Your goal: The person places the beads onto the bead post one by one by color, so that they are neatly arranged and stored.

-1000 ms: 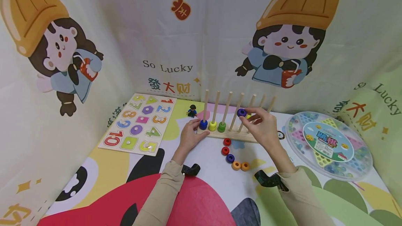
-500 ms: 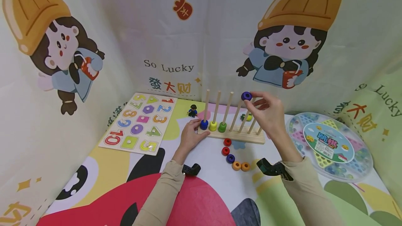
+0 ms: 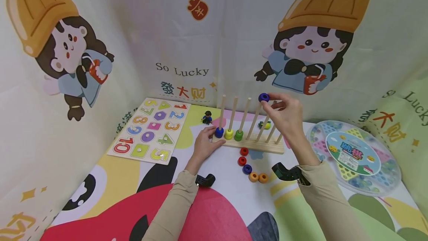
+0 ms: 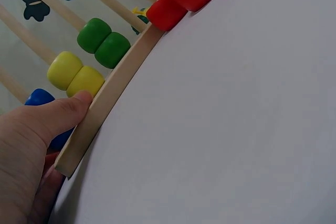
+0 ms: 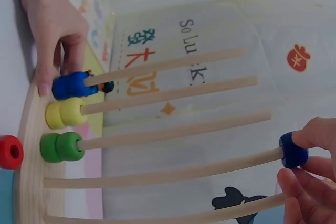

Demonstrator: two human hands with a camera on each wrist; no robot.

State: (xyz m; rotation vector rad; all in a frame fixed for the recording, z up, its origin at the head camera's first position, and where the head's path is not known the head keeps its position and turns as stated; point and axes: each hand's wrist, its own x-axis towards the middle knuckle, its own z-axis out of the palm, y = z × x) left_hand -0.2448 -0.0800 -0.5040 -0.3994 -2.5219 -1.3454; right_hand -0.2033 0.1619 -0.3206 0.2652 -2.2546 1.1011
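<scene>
R hand [image 3: 285,116]: fingers pinch glossy dark-blue ring bead [image 3: 263,97] at tip of 4th wooden dowel [image 3: 254,121] | L hand [image 3: 204,145]: fingers lie straight, thumb presses near-left edge of pale wood rack base [image 3: 254,145] | blue, yellow, green beads seated on left 3 dowels | loose red/blue/orange beads near rack | tabletop [image 3: 217,196]: smooth cartoon-print cloth, same print on far backdrop.
</scene>
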